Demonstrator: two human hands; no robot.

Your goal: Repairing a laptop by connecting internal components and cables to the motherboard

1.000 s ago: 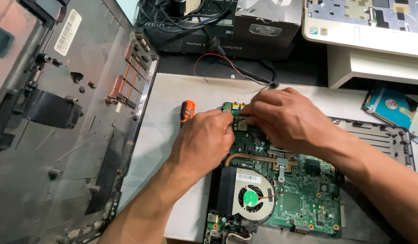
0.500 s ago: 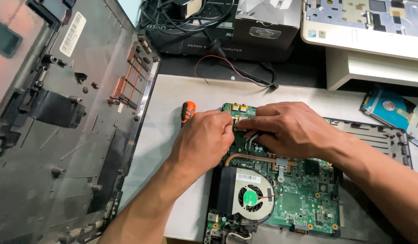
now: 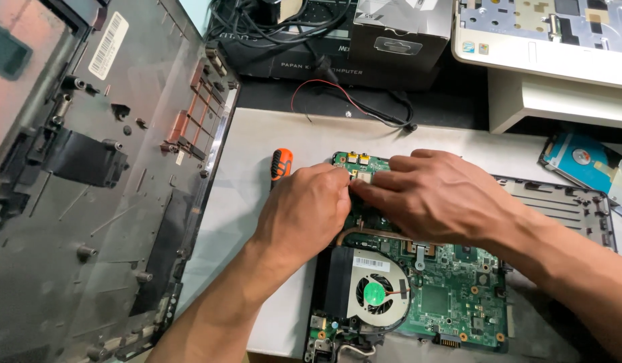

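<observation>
Cluttered repair bench [image 3: 270,222]: a green laptop motherboard [image 3: 452,302] is pinched at its top edge by the left hand [image 3: 307,212] and right hand [image 3: 435,198], fingers narrowed; what is gripped cannot be told. Small connectors could be bent or the board flexed if it is pulled too hard.

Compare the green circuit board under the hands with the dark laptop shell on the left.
The circuit board is green, small, lies flat and carries a round fan. The laptop shell is dark grey, far larger, tilted and hollow. Both hands, left hand and right hand, rest on the board; none touch the shell. Both are bare laptop parts.
</observation>
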